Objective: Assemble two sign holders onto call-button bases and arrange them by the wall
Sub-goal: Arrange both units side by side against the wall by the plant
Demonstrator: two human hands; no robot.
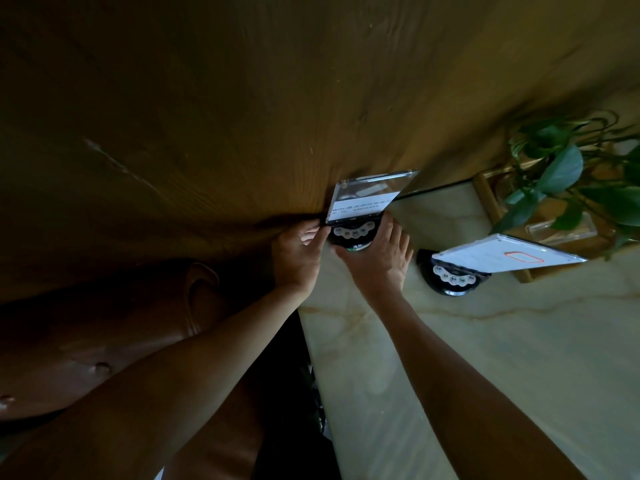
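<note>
Two black round call-button bases stand on the pale marble table (485, 358), each with a clear acrylic sign holder slotted upright in it. The left base (353, 235) sits at the table's far corner against the wooden wall (242, 116), and its sign holder (367, 197) carries white printed paper. My left hand (298, 252) grips that base's left side and my right hand (377, 258) cups its right side. The second base (450, 277) stands free to the right, and its sign holder (509, 256) shows an orange outline.
A potted green plant (568, 174) in a glass vase on a wooden tray (485, 192) stands at the back right, just behind the second sign. A brown leather seat (104, 341) lies left of the table edge. The scene is dim.
</note>
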